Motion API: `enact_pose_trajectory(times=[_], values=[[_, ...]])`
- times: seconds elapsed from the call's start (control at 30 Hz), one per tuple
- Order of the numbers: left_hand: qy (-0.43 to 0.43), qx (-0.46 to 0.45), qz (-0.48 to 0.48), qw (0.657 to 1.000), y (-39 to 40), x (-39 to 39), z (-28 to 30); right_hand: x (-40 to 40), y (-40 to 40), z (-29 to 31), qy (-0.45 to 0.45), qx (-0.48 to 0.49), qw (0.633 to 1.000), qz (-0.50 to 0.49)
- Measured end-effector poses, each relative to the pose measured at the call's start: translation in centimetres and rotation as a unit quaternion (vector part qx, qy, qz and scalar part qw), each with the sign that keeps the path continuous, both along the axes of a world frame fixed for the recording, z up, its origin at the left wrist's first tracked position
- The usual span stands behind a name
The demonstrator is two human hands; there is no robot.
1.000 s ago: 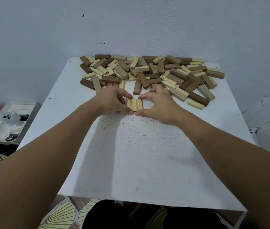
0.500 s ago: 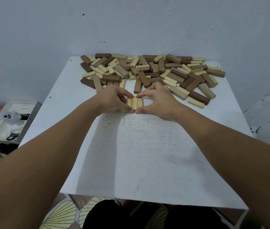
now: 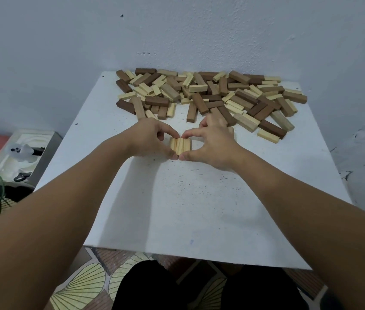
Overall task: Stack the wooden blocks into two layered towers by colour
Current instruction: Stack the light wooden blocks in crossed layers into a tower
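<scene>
Both hands closed around a row of three pale blocks at the middle of the white table.

The left hand and right hand each pinched the row between thumb and forefinger, thumb tips meeting at its near end — the blocks lay flat, side by side, touching. Just behind the knuckles sprawled the loose pile of dark and pale blocks, filling the table's far edge against the wall; one dark block pointed toward the row. The near half of the table lay bare to its front edge. A tray with a white figure sat on the floor to the left — well apart.
</scene>
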State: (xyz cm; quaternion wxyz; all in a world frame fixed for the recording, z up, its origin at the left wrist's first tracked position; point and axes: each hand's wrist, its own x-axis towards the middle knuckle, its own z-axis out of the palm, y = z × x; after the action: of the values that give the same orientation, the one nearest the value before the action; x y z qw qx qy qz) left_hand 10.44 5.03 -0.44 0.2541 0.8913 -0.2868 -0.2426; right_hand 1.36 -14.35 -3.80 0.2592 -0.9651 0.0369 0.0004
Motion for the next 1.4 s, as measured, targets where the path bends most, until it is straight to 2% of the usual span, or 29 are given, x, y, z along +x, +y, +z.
enact_pose_trajectory(times=[0.47, 1.0, 1.4], values=[[0.023, -0.022, 0.021, 0.999, 6.8, -5.2, -1.0, -5.6, 6.1, -1.6, -0.014, 0.026, 0.999, -0.012], [0.061, -0.063, 0.021, 0.996, 7.4, -6.2, -1.7, -6.9, 6.0, -2.2, -0.02, 0.012, 1.0, 0.001], [0.082, -0.051, 0.008, 0.995, 7.0, -5.9, -1.1, -7.0, 6.1, -2.0, -0.021, 0.013, 1.0, 0.003]])
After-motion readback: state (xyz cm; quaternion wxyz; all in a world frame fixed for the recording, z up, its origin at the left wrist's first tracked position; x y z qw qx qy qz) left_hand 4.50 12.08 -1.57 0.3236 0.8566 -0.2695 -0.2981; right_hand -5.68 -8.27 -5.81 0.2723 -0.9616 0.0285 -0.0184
